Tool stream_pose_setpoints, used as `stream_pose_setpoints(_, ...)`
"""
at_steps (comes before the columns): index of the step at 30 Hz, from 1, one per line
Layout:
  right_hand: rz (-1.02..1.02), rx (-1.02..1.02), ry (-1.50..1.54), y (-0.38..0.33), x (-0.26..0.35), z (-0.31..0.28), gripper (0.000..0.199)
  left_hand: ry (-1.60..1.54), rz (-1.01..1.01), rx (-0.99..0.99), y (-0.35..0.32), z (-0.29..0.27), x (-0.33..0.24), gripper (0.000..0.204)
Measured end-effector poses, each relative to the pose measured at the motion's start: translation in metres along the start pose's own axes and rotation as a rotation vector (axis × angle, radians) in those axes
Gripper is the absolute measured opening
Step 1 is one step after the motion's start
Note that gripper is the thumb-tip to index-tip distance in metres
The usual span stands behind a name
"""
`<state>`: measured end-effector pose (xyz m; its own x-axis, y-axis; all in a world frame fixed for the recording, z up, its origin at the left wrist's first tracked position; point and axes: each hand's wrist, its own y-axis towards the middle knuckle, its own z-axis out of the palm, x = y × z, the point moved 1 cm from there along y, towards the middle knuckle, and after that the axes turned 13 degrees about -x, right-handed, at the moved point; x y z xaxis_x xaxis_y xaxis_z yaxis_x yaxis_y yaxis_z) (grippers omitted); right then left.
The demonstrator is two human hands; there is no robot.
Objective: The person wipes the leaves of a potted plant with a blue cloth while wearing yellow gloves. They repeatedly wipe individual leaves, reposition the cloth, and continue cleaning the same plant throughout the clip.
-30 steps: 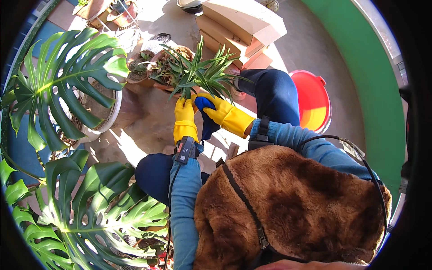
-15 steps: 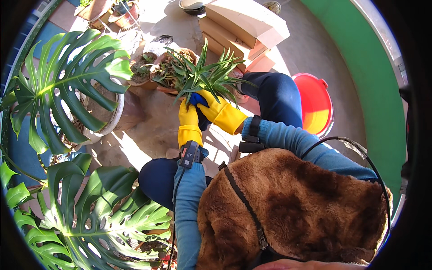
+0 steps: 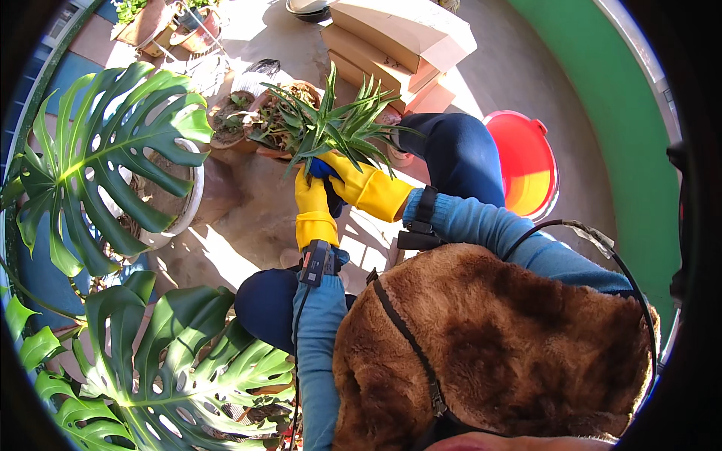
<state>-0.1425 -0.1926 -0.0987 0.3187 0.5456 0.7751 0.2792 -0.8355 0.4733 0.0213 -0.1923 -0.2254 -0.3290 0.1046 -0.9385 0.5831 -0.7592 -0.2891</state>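
Note:
A spiky green aloe plant (image 3: 338, 124) spreads its leaves just beyond my two gloved hands. My left hand (image 3: 311, 201), in a yellow rubber glove, is closed at the plant's base, its fingertips partly under the lower leaves. From the right my right hand (image 3: 367, 186), gloved in yellow too, closes round the same base. Between the hands shows a blue patch (image 3: 323, 168); I cannot tell whether it is part of a glove or a separate thing. The leaves hide the roots and most of the grip.
Clay pots (image 3: 302, 92) with soil and small plants stand behind the aloe. Large monstera leaves (image 3: 98, 154) reach in from the left beside a white-rimmed pot (image 3: 197, 188). Cardboard boxes (image 3: 398, 45) are stacked at the back, and a red bucket (image 3: 519, 158) stands beyond my right knee.
The view has shifted slightly, so the pots and boxes sit a little further left. Both hands keep their hold at the aloe's base, with hardly any movement.

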Motion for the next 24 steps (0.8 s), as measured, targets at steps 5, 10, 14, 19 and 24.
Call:
stream_pose_setpoints(5, -0.065, -0.021, -0.068, -0.002, -0.002, -0.003, 0.04, -0.019, -0.094, 0.044, -0.013, 0.002, -0.015, 0.034)
stream_pose_setpoints(10, -0.005, -0.01, -0.056, -0.001, -0.005, -0.001, 0.039, -0.01, -0.123, 0.039, -0.019, 0.004, -0.027, 0.032)
stream_pose_setpoints(14, 0.025, 0.0, -0.057, -0.002, -0.006, 0.007, 0.039, -0.102, -0.105, 0.072, -0.017, 0.006, -0.022, 0.032)
stream_pose_setpoints(19, 0.027, -0.057, -0.027, -0.002, -0.005, 0.012, 0.037, -0.079, -0.107, 0.04, -0.011, 0.004, -0.017, 0.037)
stream_pose_setpoints(24, 0.081, 0.004, -0.032, 0.003, -0.004, 0.005, 0.043, -0.066, -0.108, 0.058, -0.013, 0.003, -0.017, 0.038)
